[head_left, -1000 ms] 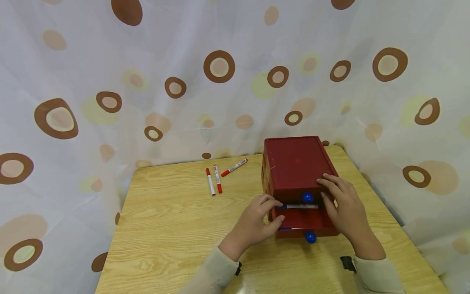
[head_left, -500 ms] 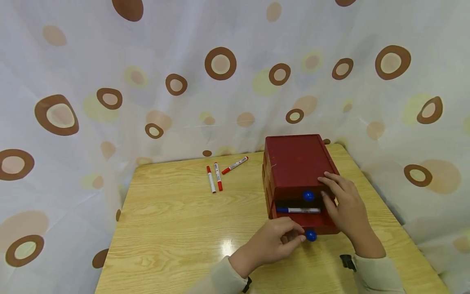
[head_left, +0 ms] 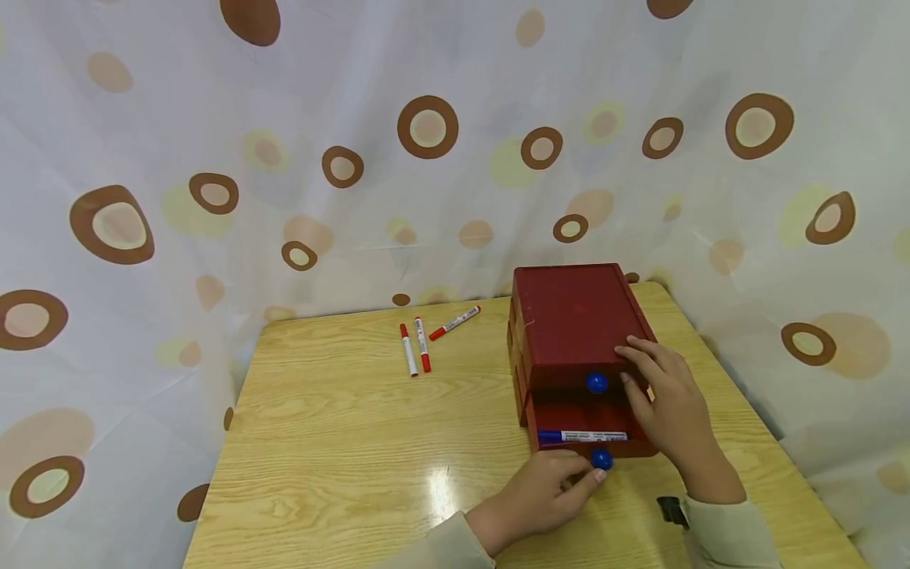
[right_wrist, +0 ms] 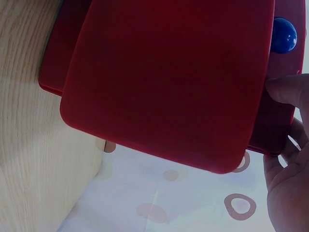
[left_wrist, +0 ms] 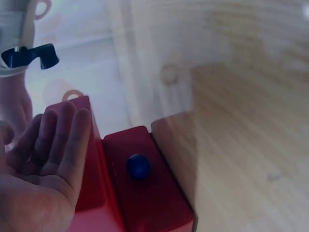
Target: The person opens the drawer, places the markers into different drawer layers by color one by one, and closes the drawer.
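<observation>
A dark red drawer cabinet [head_left: 576, 312] stands at the table's right, its middle drawer [head_left: 583, 415] pulled out. Inside, along the drawer's front wall, lies a blue-capped white marker [head_left: 593, 436]. Close to that drawer's blue knob [head_left: 601, 459] is my left hand [head_left: 543, 494], thumb tip overlapping the knob's lower edge. The left wrist view shows this hand [left_wrist: 50, 169] with its fingers loosely extended. My right hand [head_left: 668, 395] holds the cabinet's front right corner, thumb on the top drawer's face and fingers over the top and side. The right wrist view shows the thumb [right_wrist: 287, 90] below the upper knob [right_wrist: 284, 35].
Several things lie on the wooden table [head_left: 327, 427]: two red-capped markers [head_left: 408, 352] [head_left: 423, 345] side by side and another red-capped marker [head_left: 455, 323] at an angle. A spotted curtain [head_left: 355, 213] hangs behind and along the sides.
My left hand has moved from above the drawer's left side down and right to its knob. The blue-capped marker has shifted toward the drawer's front wall. The right hand has stayed put.
</observation>
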Available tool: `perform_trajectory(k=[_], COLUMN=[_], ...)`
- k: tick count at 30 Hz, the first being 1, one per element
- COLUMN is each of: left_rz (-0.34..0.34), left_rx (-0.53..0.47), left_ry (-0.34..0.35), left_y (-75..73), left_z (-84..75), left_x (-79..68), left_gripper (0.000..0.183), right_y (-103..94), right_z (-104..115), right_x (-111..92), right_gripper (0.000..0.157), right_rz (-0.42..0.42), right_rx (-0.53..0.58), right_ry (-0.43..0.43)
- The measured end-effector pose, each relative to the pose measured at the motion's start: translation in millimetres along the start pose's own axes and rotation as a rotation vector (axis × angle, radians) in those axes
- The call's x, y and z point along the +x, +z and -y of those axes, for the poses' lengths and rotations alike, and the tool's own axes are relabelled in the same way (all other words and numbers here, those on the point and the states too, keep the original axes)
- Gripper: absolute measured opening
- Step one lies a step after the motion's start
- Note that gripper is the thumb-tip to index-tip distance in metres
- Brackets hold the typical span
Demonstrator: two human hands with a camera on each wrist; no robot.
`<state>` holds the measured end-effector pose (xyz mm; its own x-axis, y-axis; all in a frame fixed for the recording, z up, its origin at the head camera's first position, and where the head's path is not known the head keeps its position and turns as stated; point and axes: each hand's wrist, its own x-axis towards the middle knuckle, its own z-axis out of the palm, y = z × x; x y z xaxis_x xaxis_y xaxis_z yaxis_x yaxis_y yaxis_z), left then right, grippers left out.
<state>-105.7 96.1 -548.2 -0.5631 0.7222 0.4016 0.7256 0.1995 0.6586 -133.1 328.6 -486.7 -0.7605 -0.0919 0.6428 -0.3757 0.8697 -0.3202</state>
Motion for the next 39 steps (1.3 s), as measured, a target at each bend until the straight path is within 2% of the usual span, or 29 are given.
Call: perform_trajectory(k=[6, 10, 13, 18, 21, 24, 27, 30, 36, 39], left_rz=[0.057, 0.088, 0.141, 0.244, 0.268, 0.264, 0.237, 0.223, 0.218, 0.219], left_rx=[-0.014, -0.001, -0.018, -0.151, -0.303, -0.446, -0.521, -0.583, -0.781, -0.824], left_ry=[-0.107, -0.182, -0.238, -0.337, -0.426, -0.549, -0.653, -0.705, -0.814, -0.838], left_y=[11.4, 14.4, 14.3, 14.0, 16.2, 19.0, 21.2, 24.4, 29.2, 29.9], left_z=[4.2, 5.2, 5.3, 5.2, 4.3, 2.0, -0.8, -2.7, -3.6, -2.0], left_x=[0.6, 1.5, 2.9, 6.6, 9.0, 12.9, 18.0, 21.9, 26.7, 28.1], left_gripper=[0.048, 0.055, 0.059, 0.062, 0.063, 0.063, 0.065, 0.068, 0.078, 0.078], right_y=[0.8, 1.4, 1.6, 1.4, 1.0, 0.6, 0.4, 0.2, -0.6, -1.2], right_z=[0.5, 1.9, 2.8, 2.7, 2.0, 1.3, 1.1, 1.5, 2.4, 2.2], right_x=[0.2, 0.0, -0.7, -1.6, -1.6, -1.6, -1.0, -0.7, -1.0, -0.5], right_gripper=[0.047, 0.045, 0.045, 0.045, 0.045, 0.045, 0.045, 0.045, 0.043, 0.043], right_rz=[0.002, 0.001, -0.001, -0.006, -0.009, -0.011, -0.01, -0.007, -0.007, -0.011], right_rx=[0.0, 0.001, -0.001, -0.003, 0.0, -0.002, -0.001, 0.0, 0.005, 0.006], right_ry=[-0.002, 0.002, 0.006, 0.009, 0.008, 0.007, 0.007, 0.01, 0.013, 0.013])
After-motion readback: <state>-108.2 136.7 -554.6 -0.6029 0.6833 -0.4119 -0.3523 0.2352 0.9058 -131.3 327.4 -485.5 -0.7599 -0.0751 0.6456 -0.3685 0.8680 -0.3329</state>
